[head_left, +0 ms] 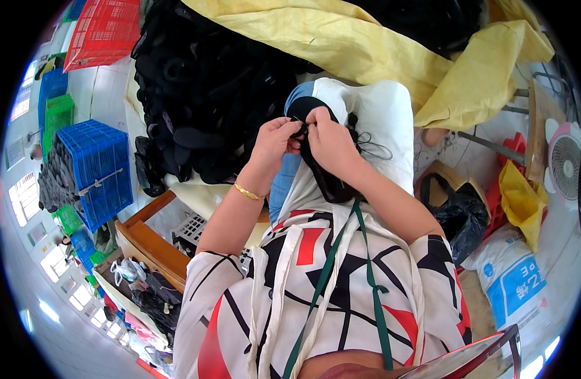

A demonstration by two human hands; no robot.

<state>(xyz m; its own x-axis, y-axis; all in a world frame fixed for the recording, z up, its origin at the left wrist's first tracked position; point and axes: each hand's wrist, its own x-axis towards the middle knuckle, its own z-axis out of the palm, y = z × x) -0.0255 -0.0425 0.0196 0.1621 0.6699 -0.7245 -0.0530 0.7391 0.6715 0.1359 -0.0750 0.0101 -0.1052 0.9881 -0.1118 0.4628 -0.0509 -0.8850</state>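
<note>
- A black shoe upper point(321, 174) hangs over the lap, on a white apron point(385, 120), pinched at its top edge between both hands.
- The left hand point(275, 142) closes its fingertips on that edge; the right hand point(328, 145) grips just beside it, knuckles touching.
- Thin black cord point(372, 148) loops loose at the right wrist; it could snag on the fingers and tangle.
- With so narrow a pinch, the soft upper might slip and drop toward the knees.
- The heap of black pieces point(208, 95) lies close ahead, under a yellow sheet point(366, 50); a dropped piece could get lost among them.
- A blue crate point(101, 170) stands well apart on the left.
</note>
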